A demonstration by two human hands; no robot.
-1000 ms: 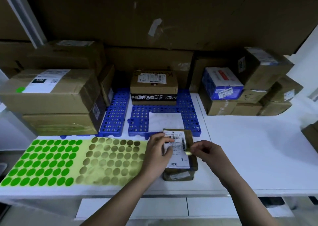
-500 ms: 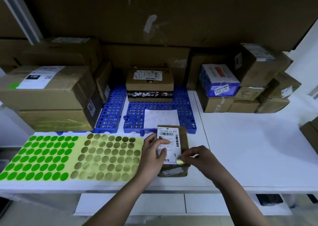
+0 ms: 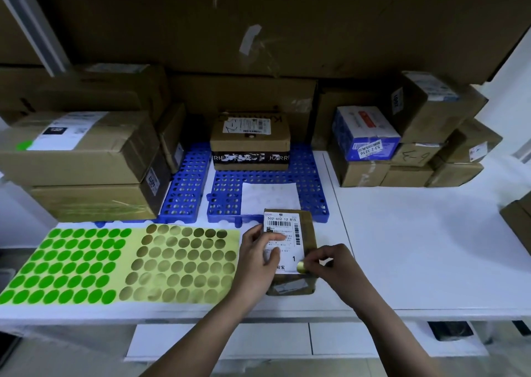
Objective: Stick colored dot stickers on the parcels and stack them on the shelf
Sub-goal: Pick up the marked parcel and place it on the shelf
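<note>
A small brown parcel (image 3: 307, 227) with a white shipping label lies on the white table (image 3: 416, 247) near its front edge. My left hand (image 3: 258, 259) rests on the label's left half, fingers laid flat across it. My right hand (image 3: 330, 264) pinches a gold dot sticker (image 3: 300, 266) at the label's lower right corner. A sheet of green dot stickers (image 3: 66, 264) and a sheet of gold dot stickers (image 3: 184, 264) lie side by side to the left of the parcel.
Blue perforated mats (image 3: 227, 195) lie behind the parcel, one carrying a taped box (image 3: 250, 144) and a white paper (image 3: 270, 198). Large cartons (image 3: 83, 158) stack at the left; smaller boxes and a blue box (image 3: 365, 135) pile at the right.
My right hand carried the gold sticker from the parcel's right side down to the label's lower right corner. My left hand stayed on the label.
</note>
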